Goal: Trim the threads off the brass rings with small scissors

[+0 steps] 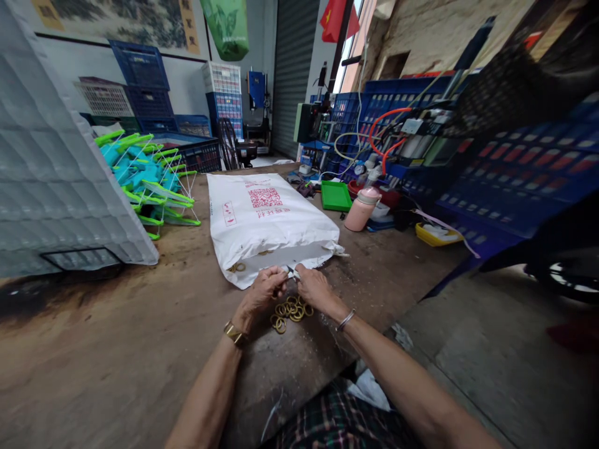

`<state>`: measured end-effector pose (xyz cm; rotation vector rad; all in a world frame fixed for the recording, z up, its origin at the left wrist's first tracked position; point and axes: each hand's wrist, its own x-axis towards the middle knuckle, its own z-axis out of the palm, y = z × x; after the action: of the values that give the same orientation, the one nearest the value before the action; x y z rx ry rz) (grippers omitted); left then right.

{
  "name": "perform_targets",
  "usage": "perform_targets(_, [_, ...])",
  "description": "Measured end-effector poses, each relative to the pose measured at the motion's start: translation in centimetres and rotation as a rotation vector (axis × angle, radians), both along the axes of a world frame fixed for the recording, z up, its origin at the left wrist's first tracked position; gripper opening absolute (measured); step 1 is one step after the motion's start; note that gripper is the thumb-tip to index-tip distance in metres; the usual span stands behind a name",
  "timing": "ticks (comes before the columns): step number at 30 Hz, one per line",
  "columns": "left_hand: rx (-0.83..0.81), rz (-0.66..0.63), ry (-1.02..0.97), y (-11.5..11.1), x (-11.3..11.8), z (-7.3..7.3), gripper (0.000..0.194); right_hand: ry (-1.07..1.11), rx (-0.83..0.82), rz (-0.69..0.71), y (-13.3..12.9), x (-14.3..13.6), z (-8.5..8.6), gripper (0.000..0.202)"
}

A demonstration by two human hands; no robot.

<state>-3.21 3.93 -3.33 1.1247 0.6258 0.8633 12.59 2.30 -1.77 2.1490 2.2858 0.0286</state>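
Observation:
My left hand is closed, its fingertips pinched on something small that I cannot make out. Close beside it, my right hand is closed around a small tool with a dark tip and a pale part; its shape is mostly hidden by the fingers. Both hands meet just in front of the open mouth of a white woven sack with red print, lying flat on the table. A few rings show inside the sack's mouth. Several brass-coloured rings lie in a loose pile on the table below my hands.
The brown table carries green and blue plastic pieces at left beside a large white padded panel. Toward the back right are a green tray, a pink bottle, a yellow tray and a machine with orange tubing.

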Motion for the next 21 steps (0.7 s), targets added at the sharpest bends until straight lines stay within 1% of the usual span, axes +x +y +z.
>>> perform_targets(3, [-0.054, -0.105, -0.087, -0.1, -0.6, 0.6, 0.034, 0.047, 0.007, -0.05, 0.5, 0.9, -0.3, 0.025])
perform_targets(5, [-0.078, -0.109, -0.147, 0.0, -0.8, 0.8, 0.035, 0.204, 0.043, -0.037, 0.6, 1.0, -0.5, 0.019])
perform_targets(6, [-0.096, -0.094, -0.178, 0.1, -0.8, 0.8, 0.036, 0.335, 0.061, -0.031, 0.6, 0.9, -0.5, 0.016])
perform_targets(8, [-0.147, -0.063, -0.224, 0.3, -0.7, 0.7, 0.037, 0.659, 0.042, -0.038, 0.3, 0.1, -0.5, 0.021])
perform_targets(9, [-0.17, -0.051, -0.238, 0.4, -0.7, 0.6, 0.038, 0.821, -0.002, -0.054, 0.1, -0.4, -0.5, 0.024])
perform_targets(11, [-0.201, -0.041, -0.241, 0.5, -0.6, 0.6, 0.038, 1.103, -0.139, -0.095, -0.4, -1.4, -0.3, 0.029])
perform_targets(14, [-0.199, -0.043, -0.227, 0.5, -0.5, 0.6, 0.038, 1.387, -0.303, -0.115, -1.1, -2.4, 0.2, 0.034])
perform_targets(16, [-0.181, -0.056, -0.213, 0.4, -0.5, 0.6, 0.037, 1.493, -0.338, -0.093, -1.3, -2.6, 0.5, 0.032])
perform_targets(18, [-0.156, -0.068, -0.204, 0.4, -0.5, 0.4, 0.036, 1.527, -0.332, -0.079, -1.2, -2.6, 0.6, 0.028])
perform_targets(19, [-0.145, -0.073, -0.203, 0.5, -0.5, 0.3, 0.035, 1.525, -0.311, -0.081, -1.1, -2.5, 0.5, 0.027])
perform_targets(21, [-0.133, -0.077, -0.201, 0.5, -0.5, 0.0, 0.035, 1.484, -0.213, -0.096, -0.9, -2.5, 0.4, 0.026])
